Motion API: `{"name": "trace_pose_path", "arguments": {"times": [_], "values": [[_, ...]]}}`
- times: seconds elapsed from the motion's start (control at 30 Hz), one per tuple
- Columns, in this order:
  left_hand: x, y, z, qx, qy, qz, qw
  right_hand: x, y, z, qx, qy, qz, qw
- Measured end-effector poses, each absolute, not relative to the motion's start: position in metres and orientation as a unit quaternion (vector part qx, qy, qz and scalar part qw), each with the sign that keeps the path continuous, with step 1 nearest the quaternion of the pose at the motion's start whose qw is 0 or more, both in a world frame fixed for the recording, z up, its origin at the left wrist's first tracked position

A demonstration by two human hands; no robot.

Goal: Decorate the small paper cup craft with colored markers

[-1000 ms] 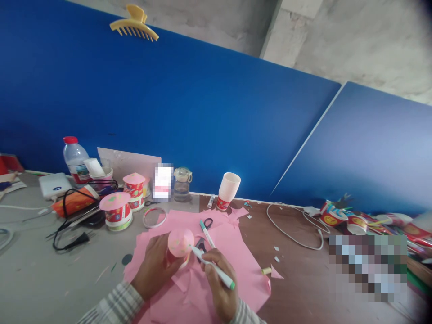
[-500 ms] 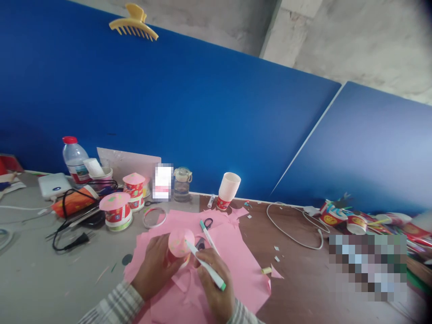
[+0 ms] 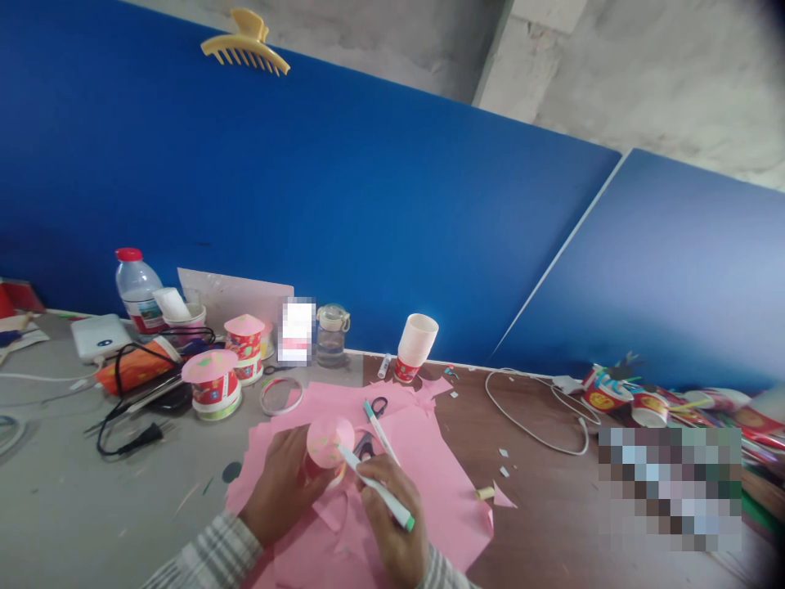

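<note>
Marker (image 3: 388,500) slants in the right hand's (image 3: 400,532) pinching grip, its long axis running from the green end, nearer the wearer, forward and leftward down to the tip at the cone (image 3: 324,442). Between the hands, the left hand (image 3: 279,491) clasps the cup (image 3: 312,469) under that cone, above pink paper (image 3: 438,470); scissors (image 3: 365,445) and a pen (image 3: 379,427) lie just beyond the right hand.

3 pink-topped cups (image 3: 212,388), 2 white-barrelled markers (image 3: 385,496).
1 red-capped bottle (image 3: 140,286), 1 lidded jar (image 3: 332,339), 1 nested cup stack (image 3: 417,343), 1 yellow claw clip (image 3: 245,42), 1 black plug (image 3: 142,441). Can't tally paper scraps (image 3: 504,472) from here.
</note>
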State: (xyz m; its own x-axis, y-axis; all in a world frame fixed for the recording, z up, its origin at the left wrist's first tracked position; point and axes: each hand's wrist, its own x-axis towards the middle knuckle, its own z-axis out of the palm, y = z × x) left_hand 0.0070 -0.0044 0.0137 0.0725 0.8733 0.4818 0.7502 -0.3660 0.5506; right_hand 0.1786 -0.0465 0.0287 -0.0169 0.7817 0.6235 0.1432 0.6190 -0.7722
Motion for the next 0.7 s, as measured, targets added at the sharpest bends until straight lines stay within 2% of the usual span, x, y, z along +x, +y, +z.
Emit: {"name": "trace_pose_path", "arguments": {"times": [0.7], "values": [[0.0066,-0.0039,0.0134,0.732,0.548,0.397,0.075,0.1773,-0.0454,0.0240,-0.348,-0.669,0.253,0.606]]}}
